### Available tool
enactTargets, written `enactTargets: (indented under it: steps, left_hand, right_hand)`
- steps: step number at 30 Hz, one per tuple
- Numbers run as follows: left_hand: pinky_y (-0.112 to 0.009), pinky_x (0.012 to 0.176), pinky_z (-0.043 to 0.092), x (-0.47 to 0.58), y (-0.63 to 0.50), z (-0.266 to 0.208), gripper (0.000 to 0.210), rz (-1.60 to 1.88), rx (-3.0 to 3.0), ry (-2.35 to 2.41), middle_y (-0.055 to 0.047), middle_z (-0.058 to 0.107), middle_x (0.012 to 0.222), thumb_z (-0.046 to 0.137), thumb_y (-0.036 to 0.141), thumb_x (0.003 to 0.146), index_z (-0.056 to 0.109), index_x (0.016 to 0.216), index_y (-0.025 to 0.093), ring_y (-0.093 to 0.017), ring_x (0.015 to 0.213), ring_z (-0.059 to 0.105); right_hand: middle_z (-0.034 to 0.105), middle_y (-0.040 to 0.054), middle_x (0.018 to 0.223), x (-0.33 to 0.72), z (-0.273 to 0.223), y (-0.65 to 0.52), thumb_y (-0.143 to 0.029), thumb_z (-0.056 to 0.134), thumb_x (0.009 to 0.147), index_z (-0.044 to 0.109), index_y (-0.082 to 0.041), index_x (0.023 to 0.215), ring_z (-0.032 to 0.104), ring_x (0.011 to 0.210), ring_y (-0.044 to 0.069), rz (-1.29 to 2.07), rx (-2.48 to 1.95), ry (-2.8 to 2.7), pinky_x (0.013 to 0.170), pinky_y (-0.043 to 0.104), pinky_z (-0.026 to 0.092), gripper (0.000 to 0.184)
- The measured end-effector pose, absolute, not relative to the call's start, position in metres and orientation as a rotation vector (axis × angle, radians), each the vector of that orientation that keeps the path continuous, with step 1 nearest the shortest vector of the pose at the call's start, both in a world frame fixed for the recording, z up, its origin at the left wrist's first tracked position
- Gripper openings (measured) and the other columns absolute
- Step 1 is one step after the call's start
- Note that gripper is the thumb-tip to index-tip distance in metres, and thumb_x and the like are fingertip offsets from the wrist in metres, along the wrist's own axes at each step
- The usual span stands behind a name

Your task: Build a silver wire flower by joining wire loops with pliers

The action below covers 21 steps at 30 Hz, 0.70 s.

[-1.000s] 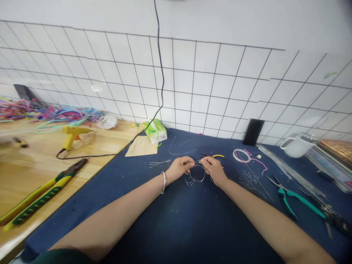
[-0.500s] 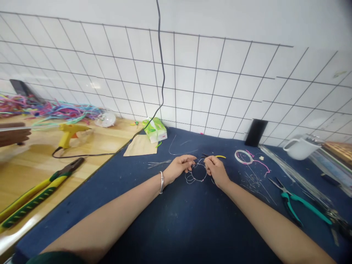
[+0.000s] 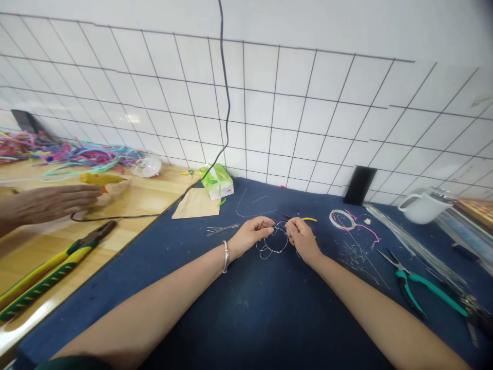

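Observation:
Between my two hands is a wire ring (image 3: pixel 280 251) of thin silvery wire, with smaller loops hanging at its lower left. My left hand (image 3: pixel 254 234), with a bangle at the wrist, pinches the ring's upper left side. On the opposite side, my right hand (image 3: pixel 302 237) has its fingers closed on the wire at the upper right. The exact grip of the fingertips is too small to make out. Just behind my hands lies a yellow-handled tool (image 3: pixel 309 219), partly hidden by my right hand. Short straight wires (image 3: pixel 222 229) rest left of my left hand.
At left, another person's hand (image 3: pixel 61 200) is by a yellow glue gun (image 3: pixel 100 178); large pliers (image 3: pixel 65 264) lie nearer. Teal-handled pliers (image 3: pixel 423 285), a wire coil (image 3: pixel 342 220), a white mug (image 3: pixel 423 206) and long wires (image 3: pixel 404 239) are at right. A tissue pack (image 3: pixel 216 181) stands behind.
The other person's hand has moved right, to the glue gun. My hands stay nearly in place, still on the ring, which has shifted slightly.

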<state>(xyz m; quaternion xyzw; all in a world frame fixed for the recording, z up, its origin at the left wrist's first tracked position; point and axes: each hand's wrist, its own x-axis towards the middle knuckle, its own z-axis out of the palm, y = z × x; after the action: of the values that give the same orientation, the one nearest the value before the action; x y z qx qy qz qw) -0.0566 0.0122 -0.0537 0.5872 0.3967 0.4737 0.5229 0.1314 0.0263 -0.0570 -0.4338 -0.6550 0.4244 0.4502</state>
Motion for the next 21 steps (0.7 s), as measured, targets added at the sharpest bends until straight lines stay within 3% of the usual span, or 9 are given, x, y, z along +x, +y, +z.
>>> enactTargets:
  steps: [11, 16, 21]
  left_hand:
    - [-0.018, 0.043, 0.034, -0.057, 0.015, -0.063, 0.022, 1.194, 1.340, 1.152, 0.000, 0.057, 0.065, 0.062, 0.032, 0.071, 0.063, 0.088, 0.017, -0.008, 0.050, 0.046]
    - [-0.018, 0.044, 0.034, -0.060, 0.017, -0.065, 0.022, 1.289, 1.249, 1.179, 0.001, 0.057, 0.063, 0.062, 0.032, 0.071, 0.063, 0.087, 0.017, -0.007, 0.047, 0.044]
    - [-0.018, 0.044, 0.034, -0.061, 0.019, -0.066, 0.022, 1.302, 1.209, 1.174, 0.001, 0.057, 0.064, 0.061, 0.031, 0.071, 0.063, 0.089, 0.017, -0.007, 0.047, 0.044]
  right_hand:
    - [0.055, -0.0016, 0.061, 0.166, -0.014, 0.051, -0.039, 0.047, 0.079, 0.058, -0.018, 0.077, 0.046, 0.050, 0.010, 0.883, -1.271, -1.777, 0.049, 0.022, 0.035, 0.023]
    - [0.058, -0.0011, 0.060, 0.198, 0.008, 0.063, -0.032, 0.056, 0.071, 0.063, -0.019, 0.067, 0.048, 0.054, 0.011, 0.797, -1.351, -2.293, 0.051, 0.023, 0.032, 0.015]
    - [0.062, -0.0004, 0.068, 0.198, 0.005, 0.058, -0.024, 0.061, 0.068, 0.064, -0.022, 0.070, 0.053, 0.059, 0.013, 0.841, -1.243, -2.717, 0.054, 0.023, 0.033, 0.004]
